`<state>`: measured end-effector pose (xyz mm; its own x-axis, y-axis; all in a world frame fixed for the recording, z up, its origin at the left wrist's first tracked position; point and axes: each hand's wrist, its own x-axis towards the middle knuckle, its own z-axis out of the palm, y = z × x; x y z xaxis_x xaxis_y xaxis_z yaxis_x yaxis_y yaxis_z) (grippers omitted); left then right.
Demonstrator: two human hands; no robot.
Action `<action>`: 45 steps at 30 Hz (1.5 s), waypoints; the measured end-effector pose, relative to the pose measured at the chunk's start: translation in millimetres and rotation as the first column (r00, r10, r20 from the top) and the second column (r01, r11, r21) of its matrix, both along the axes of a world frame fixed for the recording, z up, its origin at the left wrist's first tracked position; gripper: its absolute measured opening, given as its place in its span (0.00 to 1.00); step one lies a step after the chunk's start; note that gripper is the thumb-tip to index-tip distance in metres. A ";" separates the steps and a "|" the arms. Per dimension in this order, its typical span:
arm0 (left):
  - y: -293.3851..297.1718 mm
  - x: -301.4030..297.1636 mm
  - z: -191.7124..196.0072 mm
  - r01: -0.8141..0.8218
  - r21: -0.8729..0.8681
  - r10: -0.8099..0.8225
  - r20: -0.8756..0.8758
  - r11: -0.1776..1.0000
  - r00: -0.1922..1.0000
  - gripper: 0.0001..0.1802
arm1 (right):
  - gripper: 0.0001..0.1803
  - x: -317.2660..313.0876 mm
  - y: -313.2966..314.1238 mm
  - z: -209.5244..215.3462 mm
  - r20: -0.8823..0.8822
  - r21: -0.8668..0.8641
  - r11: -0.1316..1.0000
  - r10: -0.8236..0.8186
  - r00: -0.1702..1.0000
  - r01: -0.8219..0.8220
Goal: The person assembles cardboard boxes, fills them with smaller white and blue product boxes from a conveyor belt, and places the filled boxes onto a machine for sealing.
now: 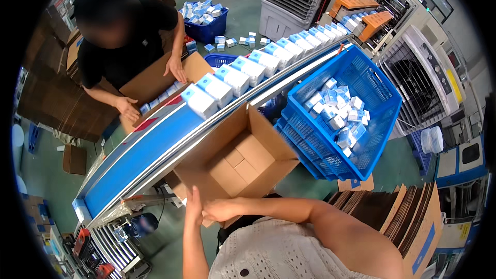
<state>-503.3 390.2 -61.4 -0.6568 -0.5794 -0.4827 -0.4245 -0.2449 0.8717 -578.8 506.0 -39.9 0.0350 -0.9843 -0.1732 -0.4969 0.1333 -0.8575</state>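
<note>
A cream knitted top lies nearest, at lower centre. In the upper left a co-worker leans over an open carton beside the blue conveyor. At lower centre the left hand, its grip released with fingers straight, is at the near edge of the cardboard box; just beside it, the right hand curls, but whether its grip clasps cardboard I cannot tell. The box sits mid-frame, open, tilted, against the conveyor's near side. Right of it stands a blue crate. The step looks like readying the box; next probably calls for steadying it, then loading packs from the conveyor.
</note>
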 end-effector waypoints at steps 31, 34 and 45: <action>-24.9 -181.4 -70.8 0.832 0.486 -0.299 0.778 -0.268 -0.552 0.18 | 0.20 -272.3 175.4 -154.4 -0.098 0.443 0.706 -0.573 0.813 0.552; 67.5 -301.3 32.2 0.945 0.239 -0.667 0.669 -0.223 -0.327 0.15 | 0.17 -277.7 204.2 -120.2 -0.168 0.083 0.820 -0.548 0.819 0.566; 422.9 -636.3 -239.2 0.875 -0.469 -0.840 0.518 -0.122 0.161 0.30 | 0.06 -498.1 528.1 -308.3 -0.580 -0.032 0.108 -0.812 0.070 0.994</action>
